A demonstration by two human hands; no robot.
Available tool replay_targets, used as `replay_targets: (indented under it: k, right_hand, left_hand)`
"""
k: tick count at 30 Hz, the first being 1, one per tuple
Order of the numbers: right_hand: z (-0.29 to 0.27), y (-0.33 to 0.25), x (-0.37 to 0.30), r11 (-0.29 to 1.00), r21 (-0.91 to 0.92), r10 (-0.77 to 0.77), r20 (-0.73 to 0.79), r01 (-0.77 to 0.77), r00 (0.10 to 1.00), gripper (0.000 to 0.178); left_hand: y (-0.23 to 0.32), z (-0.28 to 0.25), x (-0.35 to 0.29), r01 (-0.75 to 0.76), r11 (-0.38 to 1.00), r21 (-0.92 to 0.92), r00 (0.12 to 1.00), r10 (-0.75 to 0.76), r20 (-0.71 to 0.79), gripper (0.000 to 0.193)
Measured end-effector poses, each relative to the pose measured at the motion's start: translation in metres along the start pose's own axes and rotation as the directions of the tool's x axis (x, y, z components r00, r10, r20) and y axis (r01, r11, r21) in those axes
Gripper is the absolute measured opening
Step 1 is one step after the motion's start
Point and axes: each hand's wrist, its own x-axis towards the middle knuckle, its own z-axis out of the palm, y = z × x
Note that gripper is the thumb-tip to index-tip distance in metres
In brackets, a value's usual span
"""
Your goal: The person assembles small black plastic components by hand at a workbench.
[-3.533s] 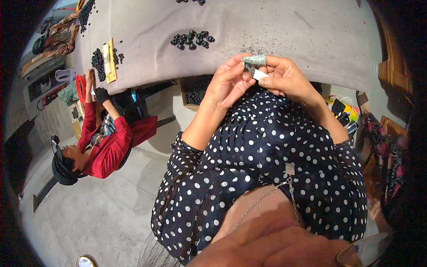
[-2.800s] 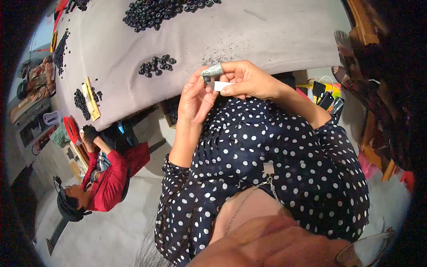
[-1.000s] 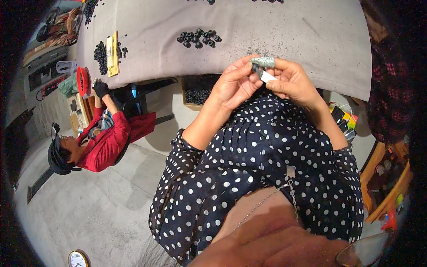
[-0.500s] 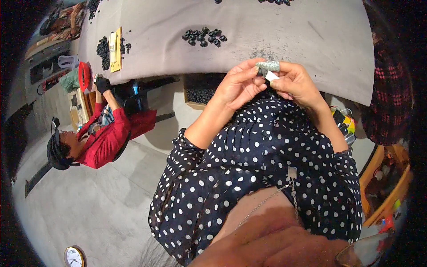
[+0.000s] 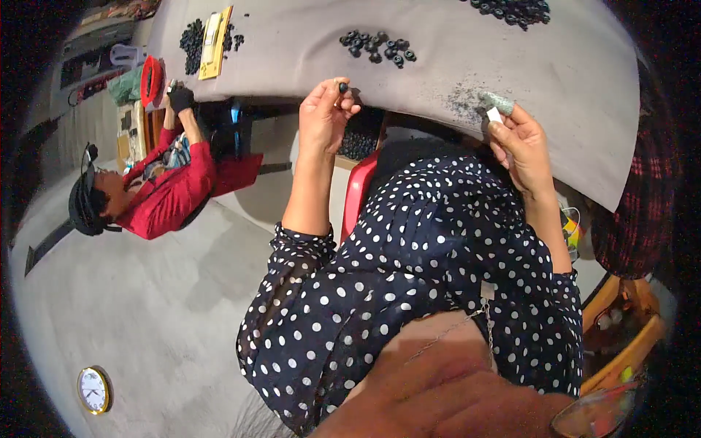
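Observation:
My left hand (image 5: pixel 325 117) is raised at the table's near edge, pinching a small black round part (image 5: pixel 343 87) between thumb and fingertips. Off to the right, my right hand (image 5: pixel 523 142) grips a small white flat piece (image 5: pixel 494 114) between thumb and forefinger. A grey-green wrapping (image 5: pixel 497 103) covers that forefinger. Dark crumbs (image 5: pixel 464 102) are scattered on the cloth beside my right fingertips. Beyond my left hand lies a loose group of black round parts (image 5: pixel 376 48) with holes in some of them.
A larger pile of black parts (image 5: pixel 511 10) is at the far right of the grey tablecloth (image 5: pixel 292 44). Toward the left, a yellow strip (image 5: pixel 215 44) lies among small black pieces. Under the table stands a box of black parts (image 5: pixel 358 144). A person in red (image 5: pixel 164 193) works at left.
My hands have moved apart: the left went left with the black part, the right went right with the white piece. The view has shifted, and a red seat edge now shows.

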Motion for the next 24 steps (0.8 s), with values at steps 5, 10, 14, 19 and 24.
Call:
replay_targets:
  k: [5, 10, 14, 19, 24]
  right_hand:
    - [0.003, 0.000, -0.001, 1.000, 0.012, -0.008, 0.001, 0.008, 1.000, 0.033]
    - [0.003, 0.001, 0.002, 1.000, -0.003, -0.006, 0.012, 0.006, 1.000, 0.034]
    - [0.002, 0.001, 0.001, 1.000, -0.007, 0.002, 0.012, -0.001, 1.000, 0.034]
    - [0.010, 0.000, 0.002, 1.000, -0.020, 0.008, 0.036, -0.007, 0.999, 0.033]
    - [0.007, -0.002, -0.002, 1.000, -0.013, 0.000, 0.000, 0.000, 1.000, 0.034]
  left_hand:
    - [-0.015, -0.039, -0.016, 0.103, 0.994, -0.030, 0.988, -0.106, -0.115, 0.015]
    - [-0.014, -0.043, -0.022, 0.008, 0.978, 0.209, 0.973, 0.040, -0.226, 0.014]
    - [-0.001, -0.032, -0.015, -0.145, 0.884, 0.444, 0.932, 0.273, -0.240, 0.013]
    - [0.009, 0.012, 0.029, -0.401, 0.608, 0.685, 0.853, 0.521, 0.038, 0.010]
    - [0.000, 0.028, 0.083, -0.594, 0.062, 0.802, 0.605, 0.692, 0.394, 0.019]
